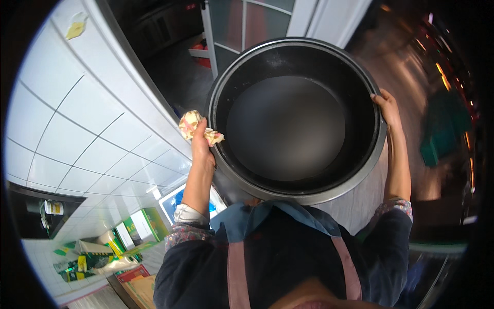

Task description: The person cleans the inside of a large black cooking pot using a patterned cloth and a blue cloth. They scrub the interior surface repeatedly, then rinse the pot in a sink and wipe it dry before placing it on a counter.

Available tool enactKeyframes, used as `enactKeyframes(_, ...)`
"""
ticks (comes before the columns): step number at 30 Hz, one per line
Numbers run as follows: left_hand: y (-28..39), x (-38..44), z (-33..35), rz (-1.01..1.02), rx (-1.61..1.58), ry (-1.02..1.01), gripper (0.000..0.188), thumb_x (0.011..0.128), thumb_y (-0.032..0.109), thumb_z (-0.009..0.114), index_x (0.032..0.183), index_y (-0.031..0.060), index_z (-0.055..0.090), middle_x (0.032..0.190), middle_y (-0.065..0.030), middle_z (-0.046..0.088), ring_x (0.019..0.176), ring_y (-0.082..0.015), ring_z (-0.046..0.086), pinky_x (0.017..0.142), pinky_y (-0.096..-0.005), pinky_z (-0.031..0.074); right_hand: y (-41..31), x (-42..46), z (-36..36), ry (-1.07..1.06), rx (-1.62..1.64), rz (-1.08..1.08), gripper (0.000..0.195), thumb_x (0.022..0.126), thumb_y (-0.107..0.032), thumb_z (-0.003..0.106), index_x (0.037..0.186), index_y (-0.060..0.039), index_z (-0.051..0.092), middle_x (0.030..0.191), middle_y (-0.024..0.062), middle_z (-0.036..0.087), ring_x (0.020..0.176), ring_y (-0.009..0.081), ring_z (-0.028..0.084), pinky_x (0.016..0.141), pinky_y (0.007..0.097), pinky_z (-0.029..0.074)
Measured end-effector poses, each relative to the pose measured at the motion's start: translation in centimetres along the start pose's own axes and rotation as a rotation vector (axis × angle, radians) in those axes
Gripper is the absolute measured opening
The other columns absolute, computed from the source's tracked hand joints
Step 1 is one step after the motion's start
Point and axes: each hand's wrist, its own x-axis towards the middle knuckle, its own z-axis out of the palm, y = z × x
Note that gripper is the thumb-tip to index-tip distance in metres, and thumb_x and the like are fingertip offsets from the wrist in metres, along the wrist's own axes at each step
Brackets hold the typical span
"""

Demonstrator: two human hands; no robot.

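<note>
A large round black pot or pan (285, 127) with a deep wall and a grey metal rim is held up in front of my chest, its inside facing me. My left hand (201, 145) grips its left side and also holds a crumpled cream and pink cloth (191, 124) against the rim. On the right side, my right hand (386, 106) has its thumb over the rim; the fingers behind are partly hidden. Nothing shows inside the vessel but its dark, smooth bottom.
White tiled wall (92, 146) runs along the left, with a dark shelf (46, 210) on it. Green and yellow packages (96, 255) and an open green carton (148, 224) stand lower left. A glazed door (251, 23) is ahead. At right is a blurred green object (444, 131).
</note>
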Motion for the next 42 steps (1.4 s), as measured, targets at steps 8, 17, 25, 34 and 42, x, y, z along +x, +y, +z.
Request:
enactKeyframes(8, -0.6, 10.8, 1.6, 0.129, -0.103, 0.263, 0.02, 0.086, 0.024, 0.056, 0.098, 0.0076, 0.054, 0.079, -0.0032, 0.06, 0.063, -0.0148, 0.059, 0.057, -0.0272, 0.051, -3.5, 24.8, 12.8, -0.356, 0.01, -0.111, 0.019, 0.078, -0.009, 0.058, 0.095, 0.0012, 0.06, 0.076, 0.0023, 0.06, 0.063, 0.0088, 0.054, 0.06, 0.0219, 0.043)
enactKeyframes(17, -2.5, 16.4, 1.3, 0.236, -0.23, 0.508, 0.023, 0.085, 0.026, 0.058, 0.099, 0.0075, 0.055, 0.082, -0.0038, 0.06, 0.063, -0.0148, 0.059, 0.058, -0.0266, 0.051, -4.4, 35.9, 25.8, -0.605, 0.034, -0.183, 0.023, 0.077, -0.009, 0.058, 0.098, 0.0017, 0.06, 0.079, 0.0024, 0.061, 0.066, 0.0097, 0.055, 0.063, 0.0228, 0.044)
enactKeyframes(25, -4.3, 15.3, 2.1, 0.277, -0.169, 0.634, 0.032, 0.085, 0.033, 0.058, 0.103, 0.0072, 0.056, 0.082, -0.0038, 0.06, 0.07, -0.0161, 0.06, 0.063, -0.0294, 0.047, -1.7, 38.4, 26.3, -0.707, 0.206, -0.216, 0.021, 0.078, -0.006, 0.058, 0.098, 0.0002, 0.06, 0.079, 0.0021, 0.062, 0.064, 0.0088, 0.055, 0.061, 0.0216, 0.044)
enactKeyframes(34, -2.6, 17.5, 4.4, 0.377, -0.265, 0.773, 0.034, 0.084, 0.031, 0.059, 0.101, 0.0028, 0.053, 0.082, -0.0059, 0.058, 0.067, -0.0186, 0.059, 0.06, -0.0307, 0.051, -6.2, 46.8, 33.9, -1.053, 0.312, -0.277, 0.022, 0.079, -0.006, 0.057, 0.1, -0.0008, 0.06, 0.084, 0.0025, 0.064, 0.068, 0.0098, 0.057, 0.065, 0.022, 0.045)
enactKeyframes(42, 7.1, 26.6, 1.3, 0.521, -0.376, 0.928, 0.029, 0.083, 0.026, 0.06, 0.103, 0.0063, 0.053, 0.08, -0.0058, 0.058, 0.071, -0.0207, 0.061, 0.063, -0.033, 0.052, -11.1, 58.3, 55.4, -0.694, -0.088, -0.496, 0.048, 0.073, -0.017, 0.065, 0.117, -0.0011, 0.054, 0.106, 0.0134, 0.062, 0.102, 0.0219, 0.056, 0.093, 0.0317, 0.038)
